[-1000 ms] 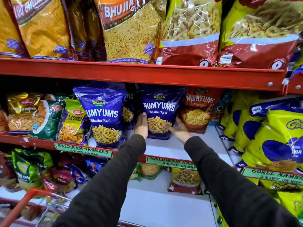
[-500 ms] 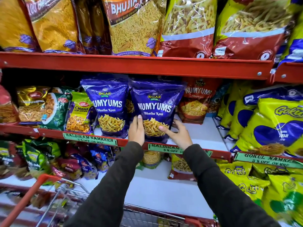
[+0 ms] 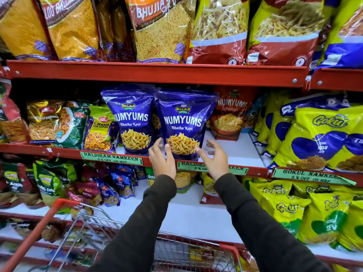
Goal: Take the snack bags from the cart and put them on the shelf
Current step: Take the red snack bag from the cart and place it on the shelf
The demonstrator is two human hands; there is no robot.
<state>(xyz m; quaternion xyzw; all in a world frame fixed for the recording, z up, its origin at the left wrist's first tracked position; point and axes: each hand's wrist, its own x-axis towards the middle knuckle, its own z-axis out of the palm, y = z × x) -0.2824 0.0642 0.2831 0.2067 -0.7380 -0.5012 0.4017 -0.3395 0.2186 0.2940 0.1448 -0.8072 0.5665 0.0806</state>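
A purple Numyums snack bag [image 3: 183,116] stands upright at the front edge of the middle shelf [image 3: 231,152]. A second purple Numyums bag [image 3: 133,118] stands just left of it. My left hand [image 3: 162,161] hovers at the front bag's lower left corner, fingers spread, fingertips at or just off the bag. My right hand [image 3: 213,159] is at its lower right corner, fingers apart and slightly off the bag. Neither hand grips anything. The wire cart [image 3: 176,250] with a red rim sits below my arms; its contents are mostly hidden.
A red Numyums bag [image 3: 229,114] stands behind to the right, with bare white shelf in front of it. Yellow Gokul bags [image 3: 322,138] fill the right side. Haldiram packs [image 3: 59,124] crowd the left. Large bhujia bags [image 3: 161,30] sit on the top shelf.
The purple bag has been drawn forward to the shelf's front edge. Both hands have come off it and pulled back, fingers spreading. The camera has backed away, showing more of the cart.
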